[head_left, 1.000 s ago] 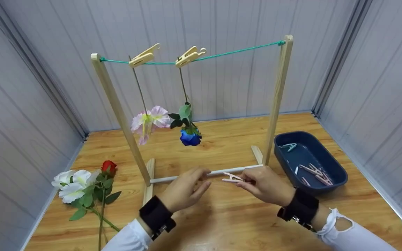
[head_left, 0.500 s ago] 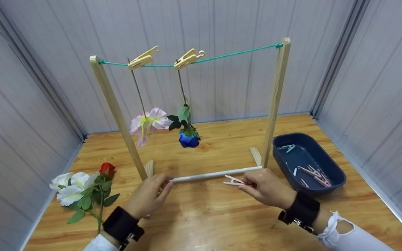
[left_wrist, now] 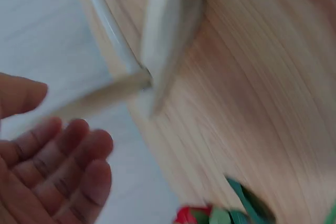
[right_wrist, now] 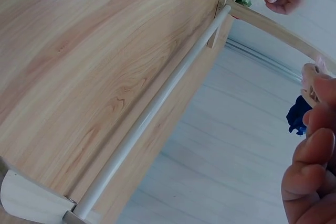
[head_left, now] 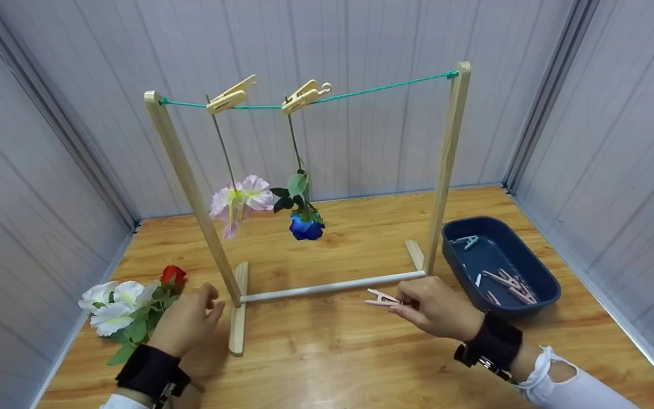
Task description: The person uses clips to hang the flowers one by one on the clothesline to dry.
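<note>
Near red, green-leaved rose (head_left: 174, 275), left hand (head_left: 188, 319) relaxed, empty; right hand (head_left: 438, 307) pinches pale-pink plastic clothespin (head_left: 384, 303), could slip if pinch slackens.

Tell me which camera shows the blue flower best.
The head view: the blue flower hangs in plain sight, stem and leaves included. The right wrist view catches only part of its bloom, beside the right hand; the left wrist view misses it.

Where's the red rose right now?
In the head view, the red rose lies at left on the table, beside the white flowers, near the left hand.
</note>
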`<state>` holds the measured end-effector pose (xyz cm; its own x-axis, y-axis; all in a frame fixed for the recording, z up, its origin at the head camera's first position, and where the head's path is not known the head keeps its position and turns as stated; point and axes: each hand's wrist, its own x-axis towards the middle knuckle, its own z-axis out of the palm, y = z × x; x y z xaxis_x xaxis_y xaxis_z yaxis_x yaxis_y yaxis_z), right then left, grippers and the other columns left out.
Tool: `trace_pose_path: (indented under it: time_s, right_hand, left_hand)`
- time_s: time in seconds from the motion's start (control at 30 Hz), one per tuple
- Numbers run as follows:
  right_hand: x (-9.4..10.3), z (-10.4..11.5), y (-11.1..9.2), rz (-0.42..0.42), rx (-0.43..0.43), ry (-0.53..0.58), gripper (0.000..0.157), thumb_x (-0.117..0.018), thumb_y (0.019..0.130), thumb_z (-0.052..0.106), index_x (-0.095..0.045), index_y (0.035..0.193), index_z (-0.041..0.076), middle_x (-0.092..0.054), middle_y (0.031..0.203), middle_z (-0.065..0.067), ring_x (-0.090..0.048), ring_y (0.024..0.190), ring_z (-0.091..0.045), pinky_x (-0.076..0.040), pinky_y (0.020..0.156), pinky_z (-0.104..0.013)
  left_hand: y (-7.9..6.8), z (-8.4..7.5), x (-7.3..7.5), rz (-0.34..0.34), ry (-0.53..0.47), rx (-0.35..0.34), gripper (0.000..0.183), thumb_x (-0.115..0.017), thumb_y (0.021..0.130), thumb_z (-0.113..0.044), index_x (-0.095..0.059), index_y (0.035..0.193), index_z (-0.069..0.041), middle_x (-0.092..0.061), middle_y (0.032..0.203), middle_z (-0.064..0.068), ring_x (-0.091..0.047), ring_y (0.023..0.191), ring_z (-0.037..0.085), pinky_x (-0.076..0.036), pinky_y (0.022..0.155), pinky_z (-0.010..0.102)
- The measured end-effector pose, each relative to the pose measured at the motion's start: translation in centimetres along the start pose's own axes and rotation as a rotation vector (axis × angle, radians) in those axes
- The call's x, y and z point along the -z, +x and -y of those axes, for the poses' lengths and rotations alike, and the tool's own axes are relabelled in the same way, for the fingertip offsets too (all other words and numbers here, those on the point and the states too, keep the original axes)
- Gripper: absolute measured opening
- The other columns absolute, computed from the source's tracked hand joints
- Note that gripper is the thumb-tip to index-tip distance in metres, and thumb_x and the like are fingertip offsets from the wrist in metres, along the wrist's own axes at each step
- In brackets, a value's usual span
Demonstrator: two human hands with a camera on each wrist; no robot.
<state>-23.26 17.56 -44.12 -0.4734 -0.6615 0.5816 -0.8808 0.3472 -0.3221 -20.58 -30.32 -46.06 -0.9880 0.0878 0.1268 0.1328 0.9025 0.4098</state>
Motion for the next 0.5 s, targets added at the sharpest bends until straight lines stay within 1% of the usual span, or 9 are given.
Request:
trace_pose_path:
  time_s: [0.03, 0.17, 0.3, 0.4, 0.5]
  right_hand:
    - [0.0, 0.0, 0.0, 0.001, 0.004, -0.001, 0.021, -0.082, 0.094, 0.002, -0.065, 0.085, 0.012, -0.057, 0.066, 0.005, -0.041, 0.063, 0.008, -0.032, 0.053, -0.008]
    - [0.0, 0.1, 0.0, 0.014, 0.004, 0.011, 0.019, -0.081, 0.095, 0.003, -0.067, 0.085, 0.011, -0.059, 0.066, 0.004, -0.042, 0.063, 0.008, -0.033, 0.053, -0.008]
    - [-0.1, 0.0, 0.0, 0.022, -0.007, 0.022, 0.019, -0.081, 0.096, 0.006, -0.067, 0.085, 0.011, -0.059, 0.066, 0.004, -0.043, 0.063, 0.008, -0.034, 0.053, -0.009]
    - [-0.2, -0.2, -0.1, 0.018, -0.007, 0.026, 0.02, -0.081, 0.096, 0.005, -0.066, 0.084, 0.011, -0.059, 0.066, 0.004, -0.043, 0.063, 0.007, -0.034, 0.053, -0.009]
    - [-0.1, -0.3, -0.1, 0.018, -0.002, 0.028, 0.02, -0.081, 0.096, 0.005, -0.066, 0.084, 0.011, -0.059, 0.066, 0.004, -0.043, 0.062, 0.007, -0.033, 0.052, -0.009]
  left_hand:
    - [-0.1, 0.5, 0.2, 0.007, 0.032, 0.021, 0.028, -0.07, 0.104, -0.016, -0.067, 0.12, 0.007, -0.074, 0.095, 0.016, -0.069, 0.074, 0.021, -0.056, 0.063, 0.04]
    - [-0.2, 2.1, 0.4, 0.041, 0.156, 0.084, 0.034, -0.069, 0.102, -0.013, -0.061, 0.122, 0.014, -0.07, 0.086, 0.019, -0.067, 0.067, 0.027, -0.055, 0.061, 0.047]
    - [-0.5, 3.0, 0.4, 0.022, 0.233, 0.149, 0.033, -0.067, 0.1, -0.009, -0.058, 0.116, 0.018, -0.069, 0.085, 0.026, -0.072, 0.072, 0.04, -0.059, 0.063, 0.055]
    - [-0.9, 3.0, 0.3, -0.003, 0.26, 0.188, 0.027, -0.066, 0.099, -0.005, -0.059, 0.109, 0.018, -0.069, 0.087, 0.031, -0.073, 0.075, 0.046, -0.06, 0.066, 0.059]
    - [-1.3, 3.3, 0.1, -0.02, 0.268, 0.196, 0.019, -0.063, 0.098, 0.0, -0.061, 0.101, 0.018, -0.069, 0.086, 0.032, -0.072, 0.075, 0.048, -0.061, 0.066, 0.06]
